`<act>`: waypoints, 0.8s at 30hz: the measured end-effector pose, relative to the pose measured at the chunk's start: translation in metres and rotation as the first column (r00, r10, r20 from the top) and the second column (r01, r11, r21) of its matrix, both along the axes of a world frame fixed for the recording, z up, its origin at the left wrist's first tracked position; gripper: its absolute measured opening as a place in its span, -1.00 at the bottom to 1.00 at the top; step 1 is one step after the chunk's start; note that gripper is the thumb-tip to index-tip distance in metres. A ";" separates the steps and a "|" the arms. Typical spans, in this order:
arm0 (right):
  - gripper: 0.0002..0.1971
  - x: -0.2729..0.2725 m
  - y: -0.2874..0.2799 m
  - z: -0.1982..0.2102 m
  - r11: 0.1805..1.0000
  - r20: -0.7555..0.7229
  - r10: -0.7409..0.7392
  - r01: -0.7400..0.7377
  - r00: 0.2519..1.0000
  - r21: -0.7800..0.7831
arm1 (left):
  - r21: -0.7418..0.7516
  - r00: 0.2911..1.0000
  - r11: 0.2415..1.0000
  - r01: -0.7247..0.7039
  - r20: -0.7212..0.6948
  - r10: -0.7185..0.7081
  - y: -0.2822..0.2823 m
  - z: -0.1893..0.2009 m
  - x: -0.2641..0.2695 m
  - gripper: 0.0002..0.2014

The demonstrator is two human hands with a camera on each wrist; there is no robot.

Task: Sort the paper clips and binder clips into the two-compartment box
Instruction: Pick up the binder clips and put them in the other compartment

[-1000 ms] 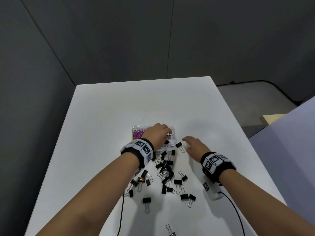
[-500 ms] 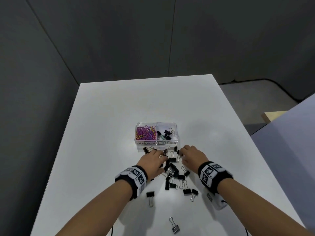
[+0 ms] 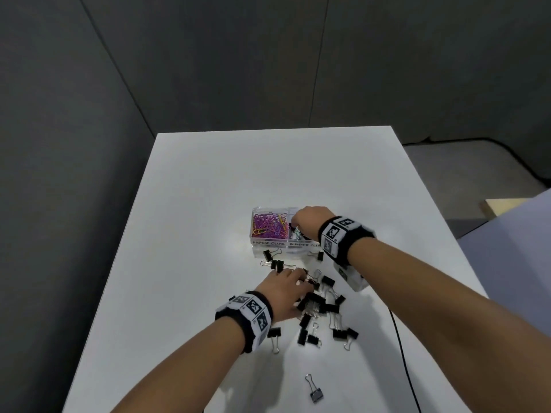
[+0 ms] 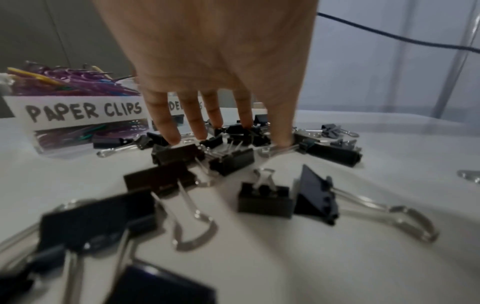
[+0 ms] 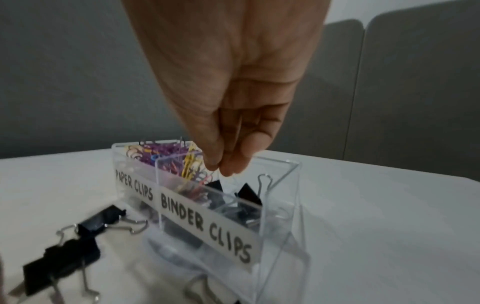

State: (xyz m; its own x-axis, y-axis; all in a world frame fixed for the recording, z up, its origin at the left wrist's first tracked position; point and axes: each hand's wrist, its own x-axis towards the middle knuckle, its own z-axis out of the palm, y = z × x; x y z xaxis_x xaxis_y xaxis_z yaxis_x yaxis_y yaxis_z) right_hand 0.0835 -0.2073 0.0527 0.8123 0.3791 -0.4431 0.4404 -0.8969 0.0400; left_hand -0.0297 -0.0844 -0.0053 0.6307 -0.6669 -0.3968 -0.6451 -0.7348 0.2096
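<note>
A clear two-compartment box [image 3: 269, 242] stands mid-table, labelled PAPER CLIPS on the left and BINDER CLIPS on the right. Coloured paper clips [image 3: 269, 226] fill the left half. My right hand [image 3: 298, 225] hangs over the right compartment [image 5: 280, 185], its fingertips [image 5: 226, 166] pinched on the thin wire handle of a binder clip [image 5: 215, 185] that dangles inside. A few black clips lie in there. Nearer me is a pile of black binder clips [image 3: 316, 305]. My left hand [image 3: 296, 277] reaches into it, with straight fingers [image 4: 171, 131] touching the clips.
One stray binder clip [image 3: 315, 390] lies apart, close to the table's near edge. A black cable [image 3: 399, 338] runs down the right side from the white unit [image 3: 353, 275] under my right wrist. Bare white table [image 3: 208, 189] stretches beyond and left of the box.
My right hand has gone from the pile up to the box's right compartment. My left hand, at the box a second ago, is back at the pile.
</note>
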 end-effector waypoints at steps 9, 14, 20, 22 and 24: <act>-0.77 0.012 0.012 -0.018 0.985 -0.004 0.074 -0.074 0.997 -0.157 | -0.034 0.993 0.993 -0.109 0.033 0.110 0.032 -0.002 0.023 -0.34; -0.75 0.019 0.017 -0.020 0.970 -0.014 0.105 -0.106 0.994 -0.220 | 0.058 0.981 0.979 -0.193 0.004 0.193 0.032 -0.004 0.032 -0.23; -0.74 0.019 0.016 -0.024 0.988 -0.038 0.029 -0.035 0.999 -0.150 | -0.047 0.970 0.970 -0.240 -0.035 0.239 0.027 -0.007 0.033 -0.55; -0.79 0.018 0.013 -0.026 0.994 -0.070 -0.062 0.056 0.996 -0.093 | -0.054 0.968 0.967 -0.249 -0.045 0.246 0.027 -0.008 0.032 -0.64; -0.82 0.017 0.009 -0.028 0.991 -0.083 -0.134 0.131 0.988 -0.038 | -0.057 0.964 0.964 -0.261 -0.055 0.258 0.027 -0.009 0.030 -0.70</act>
